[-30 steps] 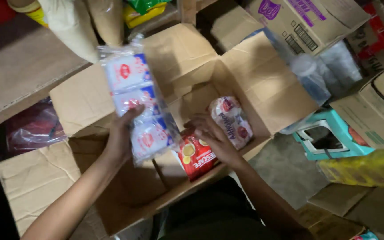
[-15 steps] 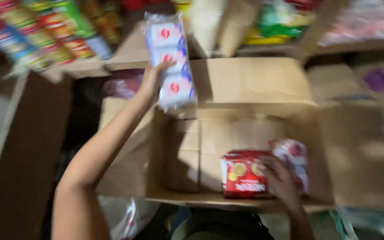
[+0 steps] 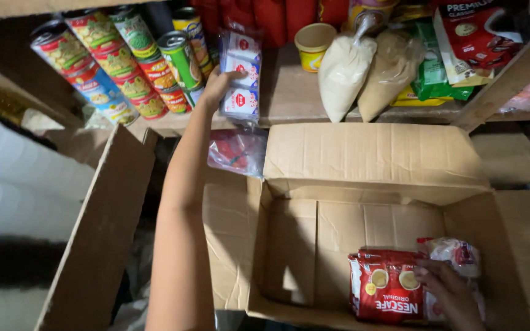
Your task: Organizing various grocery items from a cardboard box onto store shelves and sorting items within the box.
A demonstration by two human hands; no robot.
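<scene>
My left hand is at the upper middle of the frame, arm stretched up from the bottom edge, fingers closed around the left side of a clear pack of white sachets with red marks. The pack stands upright on the wooden shelf, just right of a row of tall snack cans lying on their sides. Further right on the same shelf I see a yellow cup, two knotted bags of powder, one white and one tan, and green and red packets beyond them.

My right hand is at the lower right of the frame, down inside an open cardboard box. Its fingers rest curled on top of a red pack of coffee sachets, which stands against the box's near wall; I cannot tell whether it truly grips it. A clear pack with red marks sits just behind that hand.
</scene>
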